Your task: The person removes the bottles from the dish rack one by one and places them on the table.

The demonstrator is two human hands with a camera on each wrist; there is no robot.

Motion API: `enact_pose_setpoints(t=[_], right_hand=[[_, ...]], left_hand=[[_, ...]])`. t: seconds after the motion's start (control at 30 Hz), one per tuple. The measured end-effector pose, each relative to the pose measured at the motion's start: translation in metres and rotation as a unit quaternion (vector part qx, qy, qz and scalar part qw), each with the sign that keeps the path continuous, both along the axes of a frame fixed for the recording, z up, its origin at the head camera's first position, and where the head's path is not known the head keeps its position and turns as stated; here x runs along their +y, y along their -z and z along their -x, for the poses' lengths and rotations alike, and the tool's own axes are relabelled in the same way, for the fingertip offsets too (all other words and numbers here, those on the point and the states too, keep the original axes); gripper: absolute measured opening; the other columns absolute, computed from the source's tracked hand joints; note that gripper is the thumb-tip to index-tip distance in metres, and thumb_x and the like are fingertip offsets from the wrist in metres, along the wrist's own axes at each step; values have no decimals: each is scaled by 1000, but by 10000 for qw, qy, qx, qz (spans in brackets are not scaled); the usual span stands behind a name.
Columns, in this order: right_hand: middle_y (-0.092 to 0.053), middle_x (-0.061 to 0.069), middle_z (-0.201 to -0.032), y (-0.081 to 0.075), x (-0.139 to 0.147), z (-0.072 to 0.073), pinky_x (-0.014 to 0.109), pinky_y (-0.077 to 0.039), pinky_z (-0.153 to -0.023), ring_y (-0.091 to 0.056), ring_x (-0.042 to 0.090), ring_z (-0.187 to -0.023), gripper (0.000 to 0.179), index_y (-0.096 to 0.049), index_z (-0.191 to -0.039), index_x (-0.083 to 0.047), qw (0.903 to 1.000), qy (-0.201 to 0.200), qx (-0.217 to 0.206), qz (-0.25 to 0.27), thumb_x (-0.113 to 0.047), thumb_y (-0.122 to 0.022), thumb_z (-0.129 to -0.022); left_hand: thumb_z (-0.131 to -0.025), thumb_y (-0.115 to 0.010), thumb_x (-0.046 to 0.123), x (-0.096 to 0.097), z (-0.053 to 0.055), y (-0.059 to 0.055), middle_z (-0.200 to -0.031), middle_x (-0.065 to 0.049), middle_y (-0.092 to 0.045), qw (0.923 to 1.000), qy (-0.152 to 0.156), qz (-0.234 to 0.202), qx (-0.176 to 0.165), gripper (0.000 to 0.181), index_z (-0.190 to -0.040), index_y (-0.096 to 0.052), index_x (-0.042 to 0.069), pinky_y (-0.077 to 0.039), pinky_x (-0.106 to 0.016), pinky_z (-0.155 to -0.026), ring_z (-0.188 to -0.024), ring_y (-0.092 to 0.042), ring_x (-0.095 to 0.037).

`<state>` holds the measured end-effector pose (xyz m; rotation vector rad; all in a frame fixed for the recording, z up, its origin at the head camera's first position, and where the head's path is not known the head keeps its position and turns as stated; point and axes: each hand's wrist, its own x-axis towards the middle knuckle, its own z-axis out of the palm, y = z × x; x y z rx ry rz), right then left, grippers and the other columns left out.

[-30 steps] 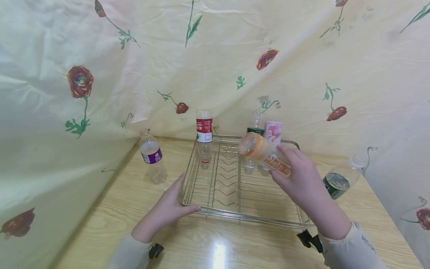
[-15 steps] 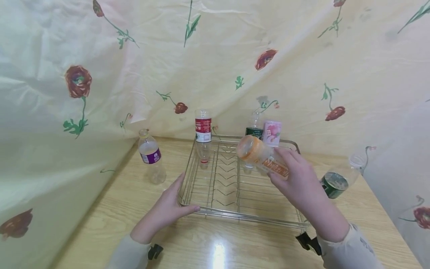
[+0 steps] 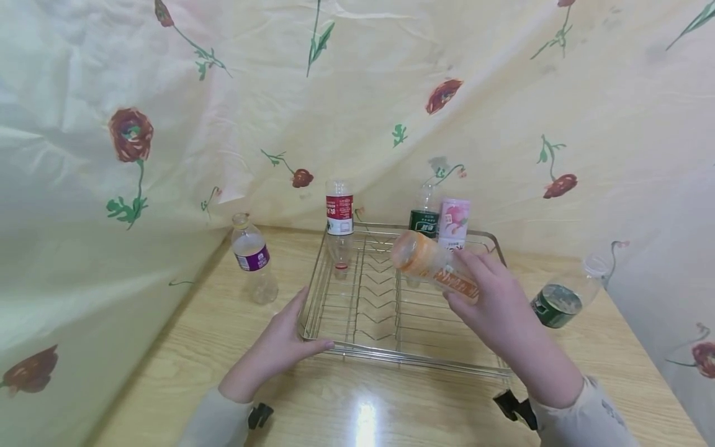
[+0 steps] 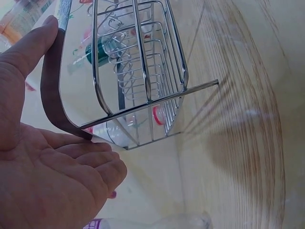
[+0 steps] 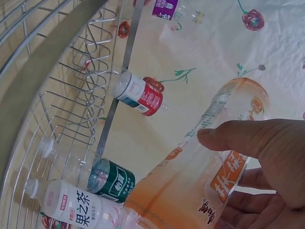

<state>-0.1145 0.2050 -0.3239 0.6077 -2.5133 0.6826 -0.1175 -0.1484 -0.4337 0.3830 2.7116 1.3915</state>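
Observation:
My right hand [image 3: 497,304] grips a clear plastic bottle with an orange label [image 3: 432,264], holding it tilted above the right half of a wire dish rack [image 3: 413,359]. In the right wrist view, the thumb lies across the orange bottle [image 5: 219,167] and the other fingers are behind it. My left hand [image 3: 282,347] rests at the rack's front left corner, thumb along the front rim and fingers nearly straight against the side. Standing neck down in the rack are a red-labelled bottle [image 3: 339,214], a green-labelled bottle [image 3: 423,220] and a pink-labelled bottle [image 3: 454,220].
A purple-labelled bottle [image 3: 254,261] stands on the wooden table left of the rack. Another green-labelled bottle [image 3: 561,304] is to the right, beside my right forearm. Flowered cloth [image 3: 363,124] hangs behind and along both sides.
The orange-labelled bottle has come down slightly and shifted a little left in my right hand, uncovering more of the green and pink labels behind it. My left hand stays at the rack corner.

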Motion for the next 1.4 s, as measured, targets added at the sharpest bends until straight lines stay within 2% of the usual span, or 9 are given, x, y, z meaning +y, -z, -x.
enact_pose_setpoints(t=[0.23, 0.43, 0.63, 0.8, 1.13, 1.4], right_hand=[[-61, 24, -122, 1, -5, -5, 54, -61, -75, -60, 42, -105, 70, -56, -137, 6, 10000, -31, -61, -61, 4, -86, -73], [-62, 20, -118, 3, -7, -8, 50, -61, -73, -60, 36, -101, 69, -58, -134, 7, 9999, -83, 83, -101, 5, -87, -71], [-63, 18, -117, 4, -7, -10, 48, -61, -73, -61, 34, -99, 71, -58, -133, 7, 9994, -199, 272, -118, 6, -87, -69], [-63, 19, -117, 5, -9, -10, 45, -62, -70, -62, 35, -99, 71, -59, -132, 7, 9989, -258, 373, -133, 8, -88, -67], [-61, 23, -121, 8, -14, -15, 52, -61, -75, -61, 41, -103, 70, -60, -132, 6, 9987, -168, 389, -277, 4, -88, -68], [-60, 21, -123, 11, -19, -20, 52, -60, -78, -61, 40, -105, 78, -57, -138, 1, 9985, -178, 303, -420, 1, -90, -67]], left_hand=[[-71, -90, 51, -1, -2, -4, -164, -19, -23, 9999, -30, 82, 103, 125, -162, -18, 5, -22, -53, -118, -147, -25, -38], [-70, -92, 49, -3, -5, -11, -164, -21, -21, 9995, -30, 287, 139, 126, -161, -19, 2, -21, -55, -117, -147, -23, -41], [-70, -90, 55, -3, -8, -20, -164, -20, -20, 9988, 8, 452, 212, 127, -161, -19, 3, -21, -54, -118, -148, -22, -40], [-70, -90, 53, -2, -10, -28, -165, -19, -17, 9982, 93, 484, 342, 127, -162, -18, 4, -20, -54, -118, -148, -21, -39], [-70, -90, 54, 4, -14, -48, -164, -17, -20, 9966, 168, 667, 451, 125, -161, -22, 4, -24, -53, -117, -148, -24, -36], [-72, -90, 51, 10, -17, -60, -164, -17, -21, 9945, 314, 832, 547, 120, -161, -23, 4, -23, -52, -118, -149, -23, -34]])
